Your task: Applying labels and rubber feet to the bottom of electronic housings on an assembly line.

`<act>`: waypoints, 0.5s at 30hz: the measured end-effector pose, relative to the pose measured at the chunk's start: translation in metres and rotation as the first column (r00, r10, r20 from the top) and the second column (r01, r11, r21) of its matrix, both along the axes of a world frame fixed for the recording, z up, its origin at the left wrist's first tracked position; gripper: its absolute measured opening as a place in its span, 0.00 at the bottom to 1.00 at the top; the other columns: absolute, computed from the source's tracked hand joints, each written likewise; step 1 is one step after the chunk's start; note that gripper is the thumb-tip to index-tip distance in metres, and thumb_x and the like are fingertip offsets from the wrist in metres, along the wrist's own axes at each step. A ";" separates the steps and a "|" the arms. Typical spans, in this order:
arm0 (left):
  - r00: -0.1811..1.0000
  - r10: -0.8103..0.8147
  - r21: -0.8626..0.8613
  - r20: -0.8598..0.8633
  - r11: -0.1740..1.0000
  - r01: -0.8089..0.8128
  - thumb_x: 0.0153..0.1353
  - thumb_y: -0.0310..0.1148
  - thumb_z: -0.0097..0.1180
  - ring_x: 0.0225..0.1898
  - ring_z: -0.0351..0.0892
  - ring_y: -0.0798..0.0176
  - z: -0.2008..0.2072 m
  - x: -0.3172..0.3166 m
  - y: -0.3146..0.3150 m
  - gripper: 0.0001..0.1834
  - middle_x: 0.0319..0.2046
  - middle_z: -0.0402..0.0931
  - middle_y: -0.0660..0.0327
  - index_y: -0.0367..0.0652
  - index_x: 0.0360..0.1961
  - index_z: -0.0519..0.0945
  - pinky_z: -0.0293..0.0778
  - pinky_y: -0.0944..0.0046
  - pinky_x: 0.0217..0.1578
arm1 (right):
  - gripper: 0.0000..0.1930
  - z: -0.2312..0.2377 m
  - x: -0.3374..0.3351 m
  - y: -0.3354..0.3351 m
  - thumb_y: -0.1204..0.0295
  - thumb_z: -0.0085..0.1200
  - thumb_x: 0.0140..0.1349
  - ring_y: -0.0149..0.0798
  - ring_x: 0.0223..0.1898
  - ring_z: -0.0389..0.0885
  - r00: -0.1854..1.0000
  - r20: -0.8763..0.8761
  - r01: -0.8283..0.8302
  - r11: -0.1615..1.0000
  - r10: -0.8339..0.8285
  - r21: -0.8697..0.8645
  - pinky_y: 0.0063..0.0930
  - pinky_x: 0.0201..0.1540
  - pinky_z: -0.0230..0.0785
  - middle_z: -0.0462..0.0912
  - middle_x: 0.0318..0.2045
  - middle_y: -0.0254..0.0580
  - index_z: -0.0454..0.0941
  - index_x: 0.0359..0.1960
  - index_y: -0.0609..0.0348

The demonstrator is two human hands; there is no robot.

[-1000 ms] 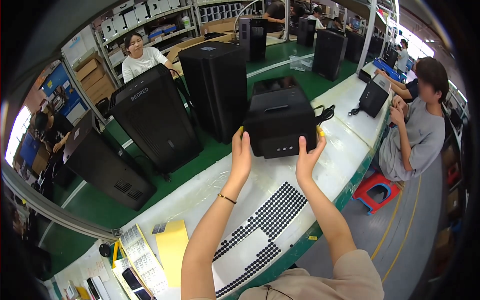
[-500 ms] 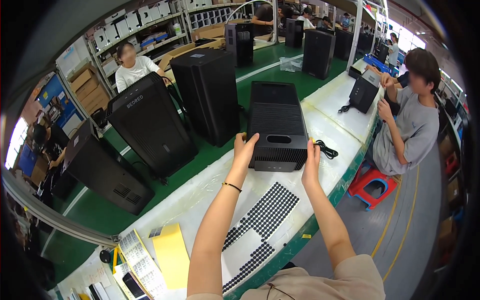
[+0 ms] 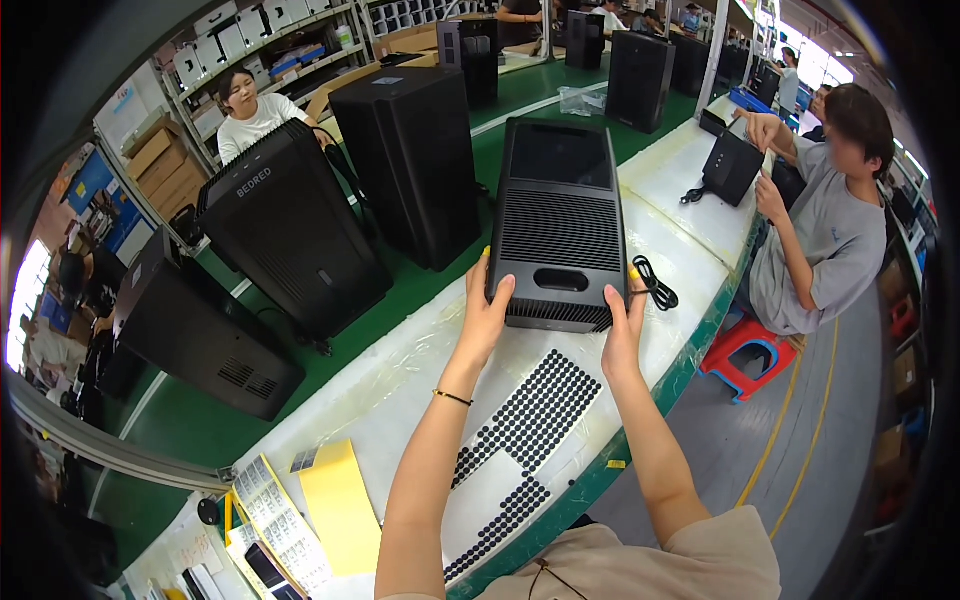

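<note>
A boxy black case (image 3: 560,220) with a glossy far panel, fine parallel ribs and a rounded slot was over the white, film-covered bench top (image 3: 400,400), beyond a sheet of round black dots (image 3: 550,405). Both forearms stretched forward; the left hand (image 3: 485,310) and right hand (image 3: 622,325) grasped the case's near corners, thumbs toward its ribbed end.

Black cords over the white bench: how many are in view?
2: the near cord, beside the right hand on the held unit; and the far cord, beside the black unit in front of the co-worker in grey. More could be hidden behind the units.
</note>
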State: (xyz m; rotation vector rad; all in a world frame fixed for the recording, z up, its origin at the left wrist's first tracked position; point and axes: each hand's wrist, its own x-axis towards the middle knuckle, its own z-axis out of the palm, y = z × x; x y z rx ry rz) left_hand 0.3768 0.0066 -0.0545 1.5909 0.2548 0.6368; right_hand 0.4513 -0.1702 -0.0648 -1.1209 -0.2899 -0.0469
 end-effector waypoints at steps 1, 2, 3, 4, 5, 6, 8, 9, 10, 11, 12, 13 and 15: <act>1.000 0.001 -0.005 -0.001 1.000 -0.001 0.66 0.41 0.51 0.68 0.53 0.54 -0.004 -0.004 -0.001 0.35 0.65 0.52 0.52 0.34 0.68 0.55 0.52 0.61 0.66 | 0.31 -0.003 -0.002 -0.005 0.69 0.52 0.64 0.36 0.63 0.60 1.000 0.022 -0.004 1.000 0.004 -0.011 0.30 0.66 0.49 0.62 0.62 0.41 0.55 0.66 0.59; 0.999 -0.024 0.059 0.047 0.998 0.021 0.66 0.40 0.52 0.68 0.52 0.54 -0.008 -0.009 -0.001 0.35 0.66 0.51 0.52 0.35 0.68 0.54 0.51 0.60 0.66 | 0.31 -0.007 -0.007 -0.007 0.69 0.52 0.64 0.36 0.63 0.60 1.000 0.022 -0.004 1.000 0.004 -0.015 0.30 0.66 0.49 0.62 0.62 0.41 0.55 0.66 0.59; 0.994 -0.052 0.123 0.095 0.992 0.040 0.66 0.39 0.53 0.68 0.51 0.54 -0.012 -0.014 -0.002 0.36 0.66 0.51 0.51 0.35 0.68 0.53 0.50 0.60 0.67 | 0.31 -0.012 -0.014 -0.011 0.70 0.53 0.64 0.36 0.63 0.60 1.000 0.030 -0.005 1.000 0.005 0.000 0.30 0.66 0.49 0.62 0.62 0.41 0.54 0.67 0.59; 0.994 -0.051 0.123 0.101 0.992 0.039 0.66 0.39 0.53 0.68 0.51 0.54 -0.015 -0.020 -0.003 0.36 0.66 0.51 0.51 0.35 0.68 0.53 0.50 0.60 0.67 | 0.32 -0.014 -0.021 -0.014 0.70 0.53 0.64 0.36 0.63 0.60 0.999 0.045 -0.006 1.000 0.005 0.019 0.30 0.66 0.49 0.62 0.62 0.41 0.54 0.67 0.59; 0.991 -0.074 0.115 0.116 0.991 0.061 0.65 0.38 0.53 0.69 0.51 0.54 -0.022 -0.027 -0.003 0.37 0.66 0.50 0.51 0.36 0.69 0.51 0.50 0.60 0.67 | 0.32 -0.016 -0.030 -0.016 0.70 0.53 0.64 0.36 0.62 0.61 0.999 0.054 0.002 1.000 -0.003 0.017 0.30 0.65 0.50 0.62 0.62 0.42 0.53 0.67 0.60; 0.987 -0.096 0.109 0.131 0.991 0.082 0.65 0.37 0.54 0.69 0.50 0.54 -0.027 -0.034 -0.003 0.38 0.66 0.50 0.51 0.37 0.69 0.50 0.49 0.59 0.67 | 0.32 -0.019 -0.037 -0.018 0.70 0.53 0.64 0.36 0.62 0.61 0.998 0.057 0.001 1.000 -0.002 0.017 0.30 0.65 0.50 0.62 0.62 0.42 0.53 0.67 0.60; 0.984 -0.134 0.072 0.119 0.989 0.126 0.63 0.37 0.57 0.69 0.50 0.54 -0.032 -0.052 0.001 0.41 0.67 0.49 0.51 0.38 0.70 0.48 0.50 0.58 0.67 | 0.32 -0.028 -0.052 -0.026 0.71 0.50 0.65 0.37 0.65 0.58 0.993 0.114 -0.009 0.996 0.019 -0.089 0.30 0.67 0.46 0.60 0.63 0.45 0.51 0.67 0.64; 0.981 -0.173 0.065 0.093 0.984 0.167 0.62 0.37 0.58 0.69 0.50 0.54 -0.034 -0.061 0.003 0.42 0.67 0.49 0.51 0.38 0.70 0.48 0.51 0.57 0.67 | 0.32 -0.029 -0.060 -0.029 0.72 0.50 0.65 0.38 0.64 0.59 0.993 0.116 -0.003 0.994 0.016 -0.113 0.30 0.67 0.47 0.61 0.62 0.46 0.50 0.67 0.65; 0.975 -0.211 0.059 0.070 0.976 0.207 0.61 0.36 0.60 0.69 0.51 0.54 -0.030 -0.069 0.004 0.43 0.68 0.49 0.51 0.38 0.70 0.48 0.52 0.56 0.67 | 0.32 -0.031 -0.066 -0.033 0.72 0.50 0.65 0.38 0.64 0.59 0.993 0.119 -0.003 0.994 0.017 -0.113 0.30 0.67 0.47 0.61 0.62 0.46 0.50 0.67 0.65; 0.975 -0.223 0.046 -0.005 0.974 0.223 0.58 0.35 0.62 0.69 0.52 0.53 -0.025 -0.077 0.004 0.45 0.68 0.48 0.50 0.38 0.70 0.48 0.54 0.54 0.66 | 0.31 -0.035 -0.070 -0.037 0.72 0.50 0.65 0.38 0.64 0.60 0.990 0.139 -0.008 0.991 0.027 -0.134 0.30 0.67 0.47 0.62 0.62 0.46 0.51 0.66 0.65; 0.975 -0.221 0.048 -0.002 0.974 0.221 0.58 0.35 0.62 0.69 0.52 0.53 -0.020 -0.082 0.004 0.45 0.68 0.48 0.50 0.38 0.70 0.48 0.54 0.54 0.66 | 0.31 -0.039 -0.075 -0.042 0.72 0.50 0.64 0.38 0.64 0.60 0.987 0.158 -0.012 0.988 0.037 -0.155 0.31 0.66 0.48 0.62 0.62 0.46 0.52 0.66 0.65; 0.973 -0.230 0.140 -0.029 0.963 0.232 0.58 0.35 0.63 0.69 0.52 0.52 -0.013 -0.090 0.004 0.45 0.68 0.48 0.50 0.39 0.70 0.48 0.54 0.54 0.66 | 0.29 -0.041 -0.080 -0.045 0.69 0.49 0.67 0.38 0.62 0.62 0.987 0.156 -0.011 0.985 0.038 -0.169 0.31 0.66 0.50 0.63 0.61 0.44 0.54 0.66 0.64; 0.970 -0.238 0.230 -0.052 0.942 0.244 0.58 0.35 0.63 0.69 0.51 0.52 -0.011 -0.099 0.001 0.46 0.68 0.48 0.50 0.39 0.70 0.48 0.54 0.54 0.66 | 0.28 -0.058 -0.082 -0.061 0.66 0.48 0.67 0.38 0.61 0.63 0.999 0.033 -0.037 0.997 0.039 -0.064 0.31 0.65 0.51 0.64 0.60 0.44 0.54 0.65 0.64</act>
